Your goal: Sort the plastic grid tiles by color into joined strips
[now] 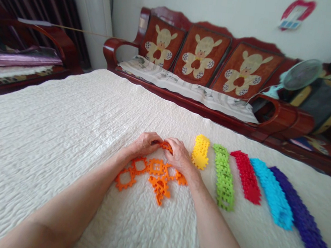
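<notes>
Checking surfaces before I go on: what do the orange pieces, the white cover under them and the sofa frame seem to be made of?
Orange pieces: likely plastic, smooth and evenly coloured, with crisp teeth and cut-outs.
White cover: probably quilted fabric, matte, from its puckered surface; fibre unclear.
Sofa frame: apparently wood, dark red-brown and varnished-looking, from the glossy highlights on its armrest.
</notes>
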`<control>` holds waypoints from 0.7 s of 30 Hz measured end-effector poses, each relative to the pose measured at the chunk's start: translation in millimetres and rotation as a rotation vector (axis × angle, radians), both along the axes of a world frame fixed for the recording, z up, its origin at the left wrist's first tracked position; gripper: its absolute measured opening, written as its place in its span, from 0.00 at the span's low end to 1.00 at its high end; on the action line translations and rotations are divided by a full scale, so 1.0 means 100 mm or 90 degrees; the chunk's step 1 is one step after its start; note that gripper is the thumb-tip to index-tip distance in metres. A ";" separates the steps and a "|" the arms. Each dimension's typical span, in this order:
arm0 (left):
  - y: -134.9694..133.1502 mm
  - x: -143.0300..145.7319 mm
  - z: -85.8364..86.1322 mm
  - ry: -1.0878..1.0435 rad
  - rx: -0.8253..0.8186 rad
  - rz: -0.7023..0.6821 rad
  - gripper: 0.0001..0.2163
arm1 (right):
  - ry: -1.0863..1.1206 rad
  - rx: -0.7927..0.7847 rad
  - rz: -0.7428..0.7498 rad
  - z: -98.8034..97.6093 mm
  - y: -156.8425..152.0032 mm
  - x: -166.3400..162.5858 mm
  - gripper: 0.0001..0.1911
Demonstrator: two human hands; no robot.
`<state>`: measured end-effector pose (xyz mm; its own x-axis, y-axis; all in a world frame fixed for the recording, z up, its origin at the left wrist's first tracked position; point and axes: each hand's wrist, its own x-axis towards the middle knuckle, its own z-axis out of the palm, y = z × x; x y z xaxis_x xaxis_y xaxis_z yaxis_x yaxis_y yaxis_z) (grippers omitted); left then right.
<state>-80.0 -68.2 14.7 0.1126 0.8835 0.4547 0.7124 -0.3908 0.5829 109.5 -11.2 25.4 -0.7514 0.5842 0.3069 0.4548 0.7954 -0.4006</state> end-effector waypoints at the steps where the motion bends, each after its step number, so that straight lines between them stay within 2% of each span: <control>1: 0.00 0.00 0.00 -0.003 -0.004 -0.001 0.10 | -0.007 0.007 -0.002 0.01 -0.01 0.00 0.20; 7: -0.03 -0.02 0.02 -0.040 -0.043 -0.002 0.12 | -0.001 0.008 -0.035 0.03 -0.05 0.00 0.20; 12: -0.03 -0.10 0.04 -0.263 -0.150 0.043 0.18 | 0.118 -0.098 -0.077 0.12 -0.13 0.23 0.20; 15: -0.04 -0.14 0.10 -0.405 -0.203 0.078 0.21 | 0.163 -0.124 -0.073 0.16 -0.28 0.45 0.19; 18: -0.06 -0.15 0.17 -0.471 -0.227 0.089 0.21 | 0.180 -0.116 -0.069 0.10 -0.48 0.60 0.19; 21: -0.07 -0.15 0.19 -0.496 -0.231 0.086 0.21 | 0.197 -0.114 -0.077 -0.01 -0.66 0.58 0.19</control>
